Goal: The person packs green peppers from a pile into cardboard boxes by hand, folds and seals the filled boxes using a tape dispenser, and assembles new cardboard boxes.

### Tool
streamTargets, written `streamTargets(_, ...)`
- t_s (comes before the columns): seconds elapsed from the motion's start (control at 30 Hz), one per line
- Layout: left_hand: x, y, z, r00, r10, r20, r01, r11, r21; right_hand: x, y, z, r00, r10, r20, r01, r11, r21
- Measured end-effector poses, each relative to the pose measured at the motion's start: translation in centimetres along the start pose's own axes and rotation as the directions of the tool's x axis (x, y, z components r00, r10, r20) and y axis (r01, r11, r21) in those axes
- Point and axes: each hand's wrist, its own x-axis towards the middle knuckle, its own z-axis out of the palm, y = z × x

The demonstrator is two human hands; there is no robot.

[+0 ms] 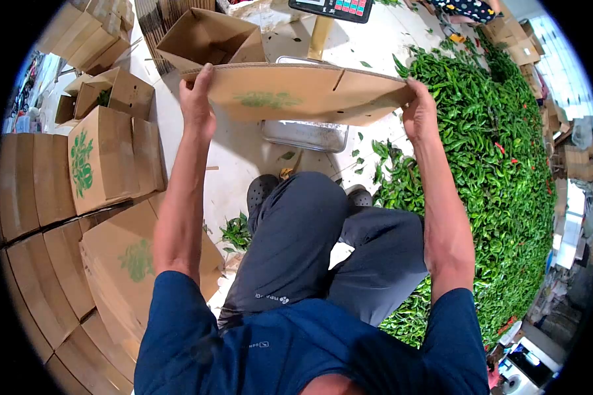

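Flat carton: the flat carton (316,84) was located at upper centre of the frame, long edge roughly level, with a green print toward its left end and a slot in its upper edge.
Left hand: the left hand (199,105) pinched the carton's left end, thumb at the upper edge.
Right hand: the right hand (422,113) gripped the right end.
Metal tray: the metal tray (310,137) was partly hidden behind the carton.
Open box: the open box (211,43) stood at upper left of centre.
Green peppers: the green peppers (487,178) were heaped along the right side.
Stacked boxes: the stacked boxes (49,263) occupied the lower left.
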Motion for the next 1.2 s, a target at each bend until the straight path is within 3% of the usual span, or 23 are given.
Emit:
streamTargets(0.13, -0.8, -0.6, 0.0, 0.993, 0.025, 0.115, -0.037, 0.994, 0.105, 0.2, 0.4, -2.4, 0.984, 0.17, 0.054, -0.166, 0.984, -0.063)
streamTargets(0.23, -0.5, -0.8, -0.1, 0.995, -0.004, 0.104, -0.008, 0.994, 0.11, -0.1, -0.6, -2.8, 0.962, 0.263, 0.076, -0.252, 0.958, -0.134)
streamTargets(0.43, -1.4, -0.9, -0.9, 0.991, 0.021, 0.134, -0.027, 0.999, 0.043, -0.3, -0.4, -2.9, 0.964, 0.267, -0.001, -0.263, 0.948, -0.18)
streamTargets(0.57, -3.0, -0.2, -1.5, 0.992, -0.096, 0.087, 0.098, 0.995, -0.023, -0.5, 0.1, -2.3, 0.99, 0.139, 0.004, -0.135, 0.966, -0.22)
streamTargets(0.6, -3.5, 0.2, -1.0, 0.997, -0.081, -0.011, 0.08, 0.996, -0.035, -0.6, 0.1, -1.7, 0.994, 0.105, -0.012, -0.105, 0.969, -0.224)
streamTargets(0.7, -6.3, 4.4, 2.9, 0.951, -0.309, 0.008, 0.309, 0.951, 0.025, 0.0, -0.1, 0.6, 0.992, -0.005, 0.126, 0.042, 0.956, -0.291)
streamTargets(0.77, -6.3, 3.7, 4.9, 0.962, -0.262, 0.079, 0.24, 0.946, 0.217, -1.6, -1.7, 5.2, 0.97, -0.036, 0.241, 0.161, 0.836, -0.524)
streamTargets(0.9, -4.7, 4.7, 7.4, 0.925, -0.329, 0.192, 0.247, 0.901, 0.356, 1.3, -3.2, 6.9, 0.963, -0.1, 0.25, 0.243, 0.722, -0.648)
streamTargets(0.97, -3.6, 5.8, 6.9, 0.903, -0.359, 0.238, 0.23, 0.87, 0.436, 4.5, -3.5, 4.8, 0.954, 0.033, 0.298, 0.169, 0.76, -0.628)
streamTargets(1.0, -2.4, 6.3, 6.2, 0.849, -0.467, 0.247, 0.295, 0.806, 0.513, 5.3, -4.0, 4.2, 0.939, 0.097, 0.33, 0.136, 0.778, -0.614)
streamTargets(1.03, -1.0, 6.3, 6.0, 0.853, -0.456, 0.254, 0.201, 0.736, 0.647, 6.0, -4.4, 4.0, 0.919, 0.155, 0.362, 0.102, 0.794, -0.599)
streamTargets(1.1, 1.9, 5.7, 6.2, 0.855, -0.441, 0.274, -0.005, 0.521, 0.854, 8.2, -3.5, 3.7, 0.937, 0.088, 0.339, 0.171, 0.732, -0.66)
streamTargets(1.13, 2.5, 4.6, 6.4, 0.9, -0.192, 0.392, -0.233, 0.549, 0.803, 9.2, -2.8, 3.5, 0.943, 0.051, 0.329, 0.202, 0.698, -0.686)
streamTargets(1.2, 5.7, 0.6, 6.7, 0.82, 0.221, 0.529, -0.562, 0.488, 0.668, 10.0, -0.9, 4.2, 0.972, -0.131, 0.195, 0.216, 0.824, -0.524)
